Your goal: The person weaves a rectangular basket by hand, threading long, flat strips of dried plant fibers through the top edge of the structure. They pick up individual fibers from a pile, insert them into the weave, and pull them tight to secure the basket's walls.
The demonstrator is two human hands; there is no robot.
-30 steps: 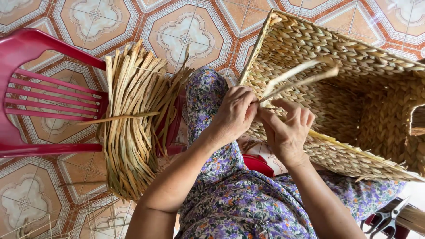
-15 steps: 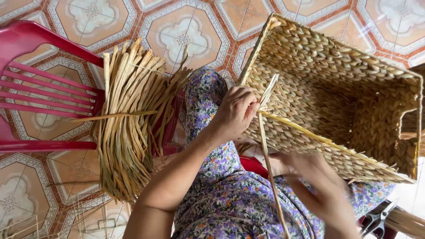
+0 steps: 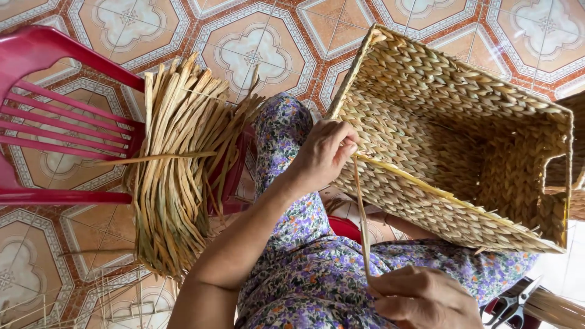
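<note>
Hands (image 3: pixel 326 152) (image 3: pixel 423 298) on one strand (image 3: pixel 363 226), one basket (image 3: pixel 463 122)

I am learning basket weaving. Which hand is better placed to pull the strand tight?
Probably the right hand: it grips the strand's free end, away from the basket. The left hand pinches the strand at the rim, so it anchors.

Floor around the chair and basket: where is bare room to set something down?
Bare tiled floor lies above the reed bundle, between the red chair and woven basket. The lap is crowded: left hand, right hand, strand.
</note>
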